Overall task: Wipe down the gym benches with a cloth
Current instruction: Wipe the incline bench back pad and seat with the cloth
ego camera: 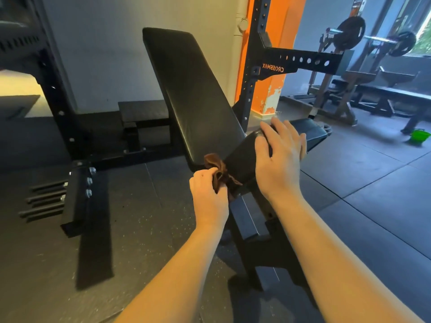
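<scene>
Through the head camera I look down at a black incline bench point(247, 220) beside an orange-and-black rack point(255, 66). The left hand point(208, 194) is curled tight round a bunched brown cloth point(218, 169), pressing it into the seam where the raised back pad point(184, 85) meets the seat pad point(242, 156). The right hand point(279, 157) lies flat on the seat pad, fingers straight and spread, gripping nothing (it seems to be steadying the bench).

I judge that wiping is under way at the hinge gap. Next the cloth needs to sweep along the seat, so the right hand must lift clear.

Counted: one cloth, two hands, two pads on this bench, one second bench point(396, 95) well apart at far right, two weight plates point(351, 33) on a bar, one green tub point(419, 135) on the floor.
</scene>
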A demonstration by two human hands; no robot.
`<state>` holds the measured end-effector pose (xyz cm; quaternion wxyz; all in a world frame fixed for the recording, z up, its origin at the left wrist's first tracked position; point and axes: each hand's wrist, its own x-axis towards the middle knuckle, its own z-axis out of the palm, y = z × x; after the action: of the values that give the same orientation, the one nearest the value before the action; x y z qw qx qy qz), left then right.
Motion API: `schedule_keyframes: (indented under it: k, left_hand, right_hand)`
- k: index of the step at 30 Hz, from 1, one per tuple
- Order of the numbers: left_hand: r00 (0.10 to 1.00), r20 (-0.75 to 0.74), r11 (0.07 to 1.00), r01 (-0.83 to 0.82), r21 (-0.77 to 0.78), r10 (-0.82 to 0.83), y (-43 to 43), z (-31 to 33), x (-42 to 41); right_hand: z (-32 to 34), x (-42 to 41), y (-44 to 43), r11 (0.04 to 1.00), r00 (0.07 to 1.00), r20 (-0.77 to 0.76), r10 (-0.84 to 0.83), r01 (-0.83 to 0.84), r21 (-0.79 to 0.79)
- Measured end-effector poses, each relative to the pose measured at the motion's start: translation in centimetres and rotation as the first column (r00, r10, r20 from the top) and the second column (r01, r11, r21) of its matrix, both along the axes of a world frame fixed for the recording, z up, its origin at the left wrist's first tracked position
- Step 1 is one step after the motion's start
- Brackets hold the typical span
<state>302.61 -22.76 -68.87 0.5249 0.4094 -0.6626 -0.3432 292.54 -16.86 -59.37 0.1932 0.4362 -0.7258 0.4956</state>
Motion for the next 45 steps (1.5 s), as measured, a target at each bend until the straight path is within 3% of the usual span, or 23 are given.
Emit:
schedule_keyframes:
  k: [4,6,11,13,19,23,25,28,32,36,41,45]
  left_hand:
    - [0.997,-0.037,0.957,-0.056,0.285,0.069,0.5,-0.7,0.0]
    - [0.996,-0.074,0.968,-0.035,0.247,0.055,0.8,0.2,-0.3]
    - [0.996,-0.064,0.989,0.049,-0.136,-0.058,1.2,3.0,-1.3]
    - [0.997,-0.035,0.979,0.06,-0.197,-0.068,1.1,2.1,-0.8]
    - [0.997,0.078,0.997,0.012,0.08,-0.018,-0.3,-3.7,1.4]
    - [0.999,0.018,0.96,-0.046,0.275,0.043,0.4,-3.4,0.9]
    - [0.998,-0.045,0.973,-0.027,0.231,0.038,0.9,-2.1,0.2]
    - [0.994,-0.094,0.998,0.051,0.032,-0.047,1.5,-0.2,-0.5]
    - [0.993,-0.063,0.986,0.089,-0.142,-0.098,1.2,-0.9,-0.7]
    - [0.996,0.056,0.992,0.07,-0.103,-0.065,0.5,-4.5,0.3]
    - [0.998,0.055,0.974,-0.001,0.224,-0.011,0.4,-6.6,1.1]
    - [1.0,-0.005,0.988,0.0,0.155,0.001,1.3,-4.7,0.6]
  right_hand:
    - [-1.3,1.7,-0.1,0.999,0.999,-0.006,-0.033,0.033,-0.031]
    - [-1.7,2.0,-0.5,0.997,0.997,-0.054,-0.054,0.052,-0.049]
    - [-2.3,1.5,-1.6,0.99,0.989,-0.074,-0.125,0.119,-0.075]
    - [-2.4,1.6,-1.6,0.99,0.991,-0.069,-0.116,0.11,-0.087]
    - [-2.4,1.7,-1.6,0.989,0.993,-0.057,-0.104,0.097,-0.114]
    - [-2.4,1.7,-1.6,0.988,0.993,-0.055,-0.101,0.093,-0.12]
    - [-2.4,1.8,-1.7,0.987,0.993,-0.045,-0.105,0.098,-0.128]
    - [-2.3,2.2,-2.0,0.982,0.993,-0.018,-0.116,0.112,-0.153]
    - [-2.5,2.1,-2.1,0.98,0.994,-0.019,-0.105,0.1,-0.173]
    - [-2.6,2.1,-1.9,0.98,0.995,-0.027,-0.092,0.086,-0.179]
    - [-2.7,2.0,-1.8,0.98,0.996,-0.033,-0.081,0.073,-0.186]
    - [-2.6,1.8,-1.7,0.982,0.995,-0.048,-0.087,0.077,-0.171]
